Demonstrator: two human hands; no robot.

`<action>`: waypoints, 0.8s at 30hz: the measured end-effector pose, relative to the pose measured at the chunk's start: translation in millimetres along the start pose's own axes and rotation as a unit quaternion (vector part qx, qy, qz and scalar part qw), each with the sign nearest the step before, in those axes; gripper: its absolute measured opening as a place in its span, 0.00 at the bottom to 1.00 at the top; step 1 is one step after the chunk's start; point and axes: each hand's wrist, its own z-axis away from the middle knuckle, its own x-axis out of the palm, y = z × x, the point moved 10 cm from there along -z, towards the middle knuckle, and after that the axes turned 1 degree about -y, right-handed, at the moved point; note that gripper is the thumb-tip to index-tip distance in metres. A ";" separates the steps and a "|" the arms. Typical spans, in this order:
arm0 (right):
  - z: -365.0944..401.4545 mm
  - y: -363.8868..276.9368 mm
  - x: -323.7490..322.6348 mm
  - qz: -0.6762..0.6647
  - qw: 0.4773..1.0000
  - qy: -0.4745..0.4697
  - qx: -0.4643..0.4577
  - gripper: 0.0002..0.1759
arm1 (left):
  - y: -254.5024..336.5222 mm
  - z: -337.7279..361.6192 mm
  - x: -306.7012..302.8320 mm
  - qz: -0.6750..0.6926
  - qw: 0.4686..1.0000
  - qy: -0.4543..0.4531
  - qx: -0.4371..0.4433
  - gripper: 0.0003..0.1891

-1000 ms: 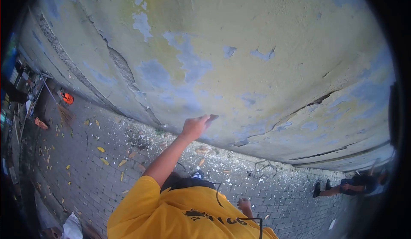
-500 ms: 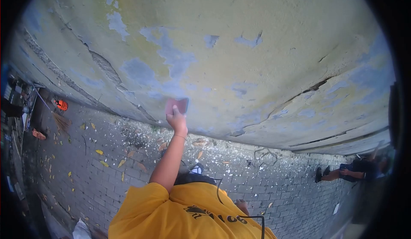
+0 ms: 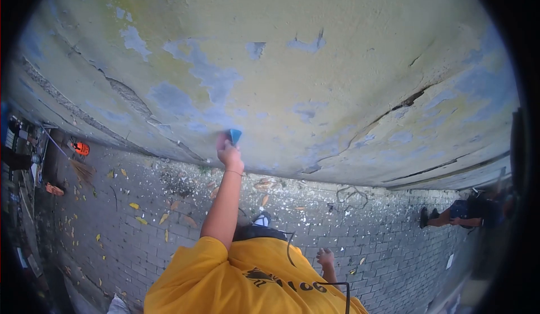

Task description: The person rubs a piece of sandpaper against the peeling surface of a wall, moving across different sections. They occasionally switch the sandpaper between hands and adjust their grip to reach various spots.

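My left hand [image 3: 230, 155] reaches forward, closed on a flat piece of sandpaper [image 3: 235, 136], reddish on one part and teal on another, partly smeared by motion. It lies against the weathered wall [image 3: 349, 44], low down, just below a patch where paint has peeled to blue-grey. My right hand [image 3: 325, 256] hangs beside my body over the paving, holding nothing visible, its fingers loosely apart.
Paint flakes and leaves litter the brick paving [image 3: 135, 241]. To the left are a broom [image 3: 83, 170] and an orange object [image 3: 81, 148]. Another person [image 3: 461, 214] is at the far right. A thin dark loop [image 3: 351, 197] lies near the wall's foot.
The sandpaper has turned in my left hand, so a teal face shows beside the reddish one. My right hand has come further into view. The view has shifted slightly to the right.
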 end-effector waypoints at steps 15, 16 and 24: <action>95.3 -260.0 31.6 0.031 0.958 -0.039 -0.282 0.24 | -23.1 194.9 37.7 -0.212 0.860 -0.463 -0.044 0.14; 145.8 -321.7 32.0 -0.084 0.928 -0.048 -0.361 0.22 | -26.3 207.6 40.4 -0.220 0.852 -0.472 -0.055 0.14; 266.5 -443.6 44.1 -0.052 0.861 -0.069 -0.501 0.14 | -17.9 277.0 57.9 -0.297 0.769 -0.562 -0.069 0.12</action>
